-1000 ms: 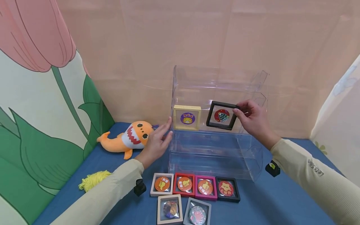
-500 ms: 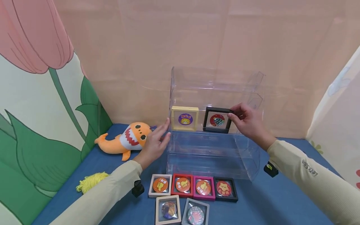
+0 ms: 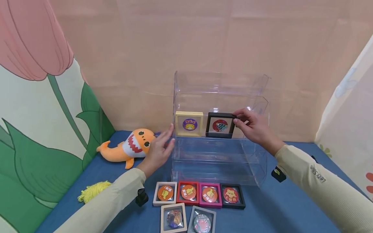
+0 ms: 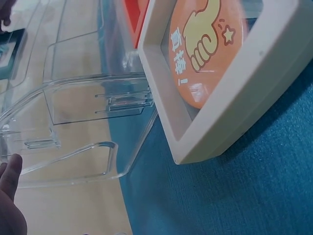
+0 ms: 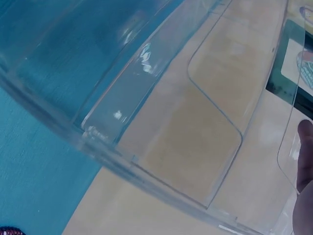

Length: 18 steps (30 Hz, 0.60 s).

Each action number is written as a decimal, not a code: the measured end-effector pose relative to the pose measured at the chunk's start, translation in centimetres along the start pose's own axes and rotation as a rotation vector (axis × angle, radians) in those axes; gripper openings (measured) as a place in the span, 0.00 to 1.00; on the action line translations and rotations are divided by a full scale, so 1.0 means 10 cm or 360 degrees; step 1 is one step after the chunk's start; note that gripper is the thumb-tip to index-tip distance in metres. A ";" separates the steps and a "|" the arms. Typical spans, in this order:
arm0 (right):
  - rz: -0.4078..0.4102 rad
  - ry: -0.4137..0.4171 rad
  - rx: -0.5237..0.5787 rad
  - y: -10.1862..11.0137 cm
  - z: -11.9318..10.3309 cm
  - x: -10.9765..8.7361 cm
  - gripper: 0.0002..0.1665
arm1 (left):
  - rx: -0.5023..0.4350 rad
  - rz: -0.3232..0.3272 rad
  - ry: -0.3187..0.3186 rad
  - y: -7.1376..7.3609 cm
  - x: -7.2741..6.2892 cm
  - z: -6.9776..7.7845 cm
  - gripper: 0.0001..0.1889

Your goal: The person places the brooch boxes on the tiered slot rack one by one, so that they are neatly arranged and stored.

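A clear plastic tiered rack (image 3: pixel 215 165) stands on the blue cloth. On its middle tier sits a cream frame (image 3: pixel 178 124) with a purple badge. To the right of it, upright on the same tier, is a black frame (image 3: pixel 220 134) with a round red badge. My right hand (image 3: pixel 254 126) pinches that black frame by its upper right corner; in the right wrist view the black frame (image 5: pixel 288 71) shows through clear plastic. My left hand (image 3: pixel 158 149) touches the rack's left side with fairly straight fingers. The left wrist view shows part of this hand (image 4: pixel 11 196) at the rack's edge.
In front of the rack lie several framed badges, among them a white frame (image 3: pixel 155 194), a red frame (image 3: pixel 179 194), a pink frame (image 3: pixel 201 195) and a grey frame (image 3: pixel 192 223). An orange plush shark (image 3: pixel 116 152) and yellow yarn (image 3: pixel 93 191) are at the left.
The black frame was tilted and has come down level onto the middle tier, a little to the left, with my right hand still pinching it. My left hand stays at the rack's side.
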State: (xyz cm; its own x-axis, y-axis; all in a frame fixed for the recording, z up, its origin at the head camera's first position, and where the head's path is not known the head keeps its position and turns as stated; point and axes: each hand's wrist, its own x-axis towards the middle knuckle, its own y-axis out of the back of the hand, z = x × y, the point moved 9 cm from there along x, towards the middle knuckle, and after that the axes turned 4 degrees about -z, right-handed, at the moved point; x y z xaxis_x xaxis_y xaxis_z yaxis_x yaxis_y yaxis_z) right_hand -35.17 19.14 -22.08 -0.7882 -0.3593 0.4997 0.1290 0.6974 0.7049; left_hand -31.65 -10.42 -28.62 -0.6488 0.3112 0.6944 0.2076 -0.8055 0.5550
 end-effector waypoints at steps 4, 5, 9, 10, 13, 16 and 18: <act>-0.0079 -0.0026 0.0040 -0.06 0.00 0.02 0.15 | -0.0026 0.0008 0.0000 0.01 -0.02 -0.01 0.31; -0.0091 -0.0035 0.0043 -0.07 0.01 0.02 0.15 | -0.0032 0.0007 0.0002 0.01 -0.02 -0.01 0.32; -0.0108 -0.0088 0.0035 -0.10 0.03 0.01 0.15 | -0.0044 -0.0007 0.0009 0.00 -0.03 -0.01 0.32; -0.0108 -0.0100 0.0030 -0.10 0.03 0.01 0.14 | -0.0042 -0.0009 0.0009 0.00 -0.03 -0.01 0.31; -0.0101 -0.0123 0.0030 -0.10 0.04 0.00 0.14 | -0.0037 -0.0016 0.0006 -0.01 -0.02 0.00 0.30; -0.0097 -0.0114 0.0034 -0.09 0.04 0.00 0.13 | -0.0037 -0.0022 0.0014 -0.01 -0.02 -0.01 0.30; -0.0097 -0.0098 0.0032 -0.08 0.03 0.00 0.13 | -0.0038 -0.0029 0.0027 -0.01 -0.01 -0.01 0.30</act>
State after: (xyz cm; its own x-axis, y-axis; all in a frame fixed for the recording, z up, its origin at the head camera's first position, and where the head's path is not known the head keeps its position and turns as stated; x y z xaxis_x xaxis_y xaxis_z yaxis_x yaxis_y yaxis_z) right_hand -35.49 18.71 -22.80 -0.8296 -0.3630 0.4242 0.0684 0.6879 0.7226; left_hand -31.67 -10.40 -28.84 -0.6645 0.3177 0.6764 0.1782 -0.8117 0.5562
